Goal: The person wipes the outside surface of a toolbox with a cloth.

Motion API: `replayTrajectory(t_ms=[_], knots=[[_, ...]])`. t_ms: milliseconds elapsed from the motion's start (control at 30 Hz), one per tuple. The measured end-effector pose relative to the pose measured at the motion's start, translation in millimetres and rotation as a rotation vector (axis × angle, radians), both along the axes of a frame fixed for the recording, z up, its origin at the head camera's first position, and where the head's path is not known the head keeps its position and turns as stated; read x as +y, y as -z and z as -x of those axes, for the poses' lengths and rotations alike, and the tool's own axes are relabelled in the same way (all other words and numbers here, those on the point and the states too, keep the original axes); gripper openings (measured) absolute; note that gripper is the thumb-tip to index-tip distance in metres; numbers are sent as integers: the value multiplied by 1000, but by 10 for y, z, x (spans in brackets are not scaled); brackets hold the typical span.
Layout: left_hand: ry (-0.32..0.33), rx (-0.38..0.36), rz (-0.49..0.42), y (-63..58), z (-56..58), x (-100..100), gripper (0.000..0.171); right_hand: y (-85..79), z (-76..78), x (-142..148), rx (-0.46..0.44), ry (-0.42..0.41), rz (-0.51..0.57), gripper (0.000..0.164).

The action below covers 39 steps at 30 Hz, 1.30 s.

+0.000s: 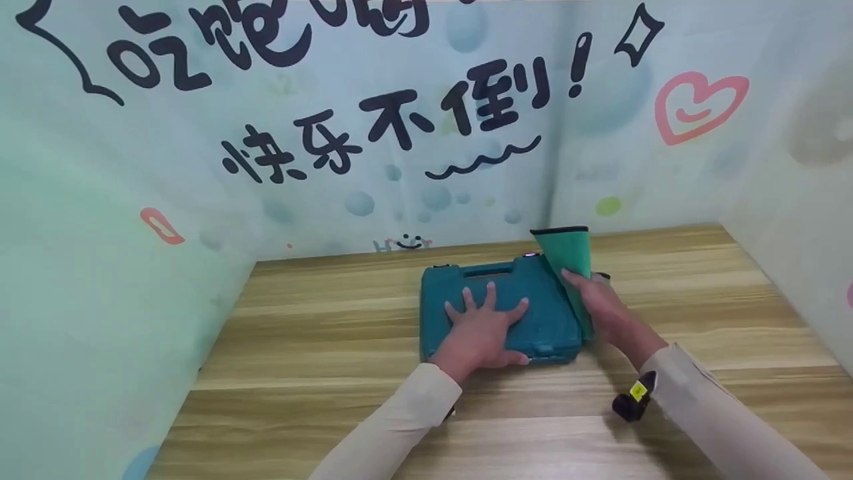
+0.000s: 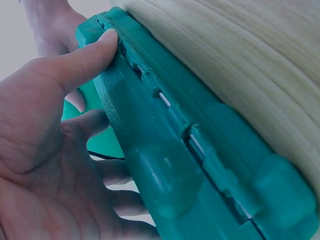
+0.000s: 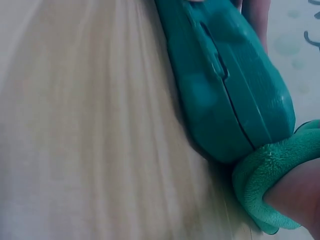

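A teal plastic carrying case (image 1: 540, 320) lies flat on the table, its handle on the far side and its hinged edge nearest me. My left hand (image 1: 481, 330) rests on the lid with fingers spread. In the left wrist view, the left thumb (image 2: 95, 55) touches the hinge side (image 2: 162, 97). At the case's right side, my right hand (image 1: 603, 307) holds a green cloth (image 1: 566, 253) with a dark edge, thumb on the near face. The right wrist view shows the fuzzy cloth (image 3: 265, 167) folded round the fingers and pressed to the case's corner.
The wood-grain table (image 1: 320, 347) extends around the case on every side. A printed fabric wall (image 1: 320, 207) with dark lettering stands behind it, and pale side walls close in the left and right. A black wrist-worn device (image 1: 632, 400) hangs under my right sleeve.
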<state>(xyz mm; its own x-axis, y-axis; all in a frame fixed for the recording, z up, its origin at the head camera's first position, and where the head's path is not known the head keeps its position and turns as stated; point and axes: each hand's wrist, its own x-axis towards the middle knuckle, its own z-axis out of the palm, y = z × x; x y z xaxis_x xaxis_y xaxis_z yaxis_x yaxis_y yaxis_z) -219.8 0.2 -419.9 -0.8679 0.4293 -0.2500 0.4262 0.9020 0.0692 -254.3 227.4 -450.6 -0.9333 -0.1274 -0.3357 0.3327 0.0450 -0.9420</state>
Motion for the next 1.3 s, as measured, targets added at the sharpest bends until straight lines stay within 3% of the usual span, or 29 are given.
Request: replayTrajectory(t_ms=[300,600,900,1300], knots=[[2,1,-1,-16,-1,9,94,-44,181,2,-20,0,-75,89],[4,7,-17,-14,-8,22,93,-10,240,-11,50,-4,-100,81],[-9,15,-16,27,-15,-7,92,71,11,-60,97,1,-70,83],[-8,12,-34,36,-15,-11,92,94,-510,-120,30,120,-55,85]])
